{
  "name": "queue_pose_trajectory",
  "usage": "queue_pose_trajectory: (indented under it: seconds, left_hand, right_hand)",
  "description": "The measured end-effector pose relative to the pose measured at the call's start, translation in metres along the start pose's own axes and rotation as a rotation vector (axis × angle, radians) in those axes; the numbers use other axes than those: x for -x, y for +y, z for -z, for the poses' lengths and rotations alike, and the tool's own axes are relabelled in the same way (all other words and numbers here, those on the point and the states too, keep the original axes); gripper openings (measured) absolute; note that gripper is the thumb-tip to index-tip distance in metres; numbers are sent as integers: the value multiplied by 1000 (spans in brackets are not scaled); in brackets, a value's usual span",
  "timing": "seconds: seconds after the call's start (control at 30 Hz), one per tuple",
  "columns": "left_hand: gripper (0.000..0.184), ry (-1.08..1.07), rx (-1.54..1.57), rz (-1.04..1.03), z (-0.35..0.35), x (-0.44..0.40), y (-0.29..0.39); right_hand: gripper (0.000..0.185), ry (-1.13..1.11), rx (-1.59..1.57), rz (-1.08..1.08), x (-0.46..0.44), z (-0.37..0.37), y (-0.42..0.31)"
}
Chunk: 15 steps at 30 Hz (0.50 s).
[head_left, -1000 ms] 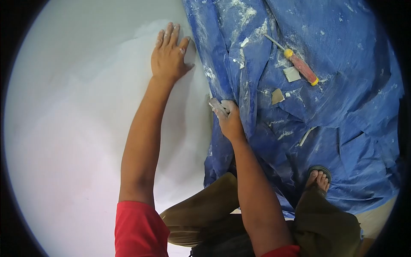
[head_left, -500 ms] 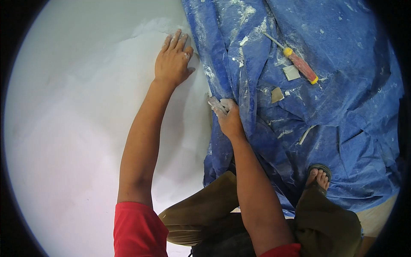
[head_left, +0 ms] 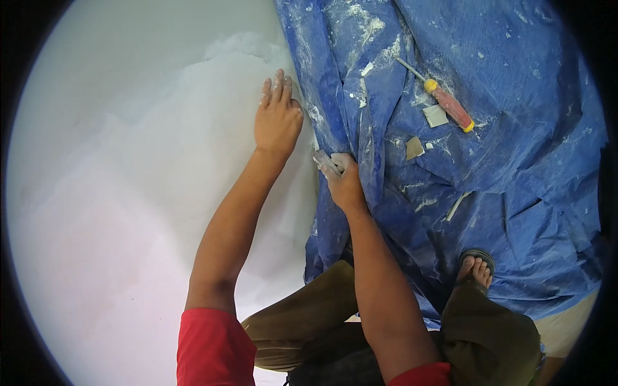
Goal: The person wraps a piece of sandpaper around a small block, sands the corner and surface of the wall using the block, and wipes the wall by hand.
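Note:
My left hand (head_left: 278, 122) lies palm down on a smooth white surface (head_left: 148, 167), fingers stretched out toward the top and the tips dusted white. It is open, and nothing shows under it. Lower and to the right, at the border of the white surface and a blue tarp (head_left: 489, 167), my right hand (head_left: 344, 180) is closed, its fingers and thumb coated in white powder. The tarp's folds run right beside that hand. What it grips, if anything, is hidden.
A screwdriver with a red and yellow handle (head_left: 454, 109) lies on the tarp among white dust. Near it are a pale square piece (head_left: 435, 116), a tan scrap (head_left: 414, 148) and a thin white strip (head_left: 458, 206). My sandalled foot (head_left: 476, 267) stands on the tarp.
My left hand has slid down and to the right over the white surface, closer to the tarp's edge. My right hand stays almost where it was.

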<state>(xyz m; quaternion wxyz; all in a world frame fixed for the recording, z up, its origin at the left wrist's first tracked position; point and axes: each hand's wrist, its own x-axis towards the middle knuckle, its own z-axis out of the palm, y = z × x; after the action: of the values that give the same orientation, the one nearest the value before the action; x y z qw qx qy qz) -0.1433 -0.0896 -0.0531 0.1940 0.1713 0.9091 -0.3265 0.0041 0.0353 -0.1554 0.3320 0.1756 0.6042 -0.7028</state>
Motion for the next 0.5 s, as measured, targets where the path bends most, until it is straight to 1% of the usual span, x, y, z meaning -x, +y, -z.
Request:
queue_pose_trajectory:
  seconds: [0.07, 0.1, 0.17, 0.2, 0.27, 0.33, 0.5]
  left_hand:
    - [28, -58, -91, 9, 3, -3, 5]
    - [28, -57, -91, 9, 4, -4, 8]
    - [38, -134, -142, 14, 3, -6, 13]
    - [38, -134, -143, 15, 1, -5, 14]
    - [45, -99, -251, 8, -5, -5, 16]
    - [46, -113, -258, 3, -8, -3, 16]
    - [46, -125, -255, -34, -8, 0, 7]
  right_hand:
    - [32, 16, -1, 18, 0, -4, 8]
    - [31, 21, -9, 35, -1, -6, 12]
    - [31, 25, -17, 50, -1, -6, 13]
    - [30, 26, -21, 47, -1, -6, 13]
    - [30, 27, -25, 44, -1, -6, 14]
    - [31, 1, -69, -5, -1, -5, 12]
    - [33, 14, -27, -2, 1, -3, 5]
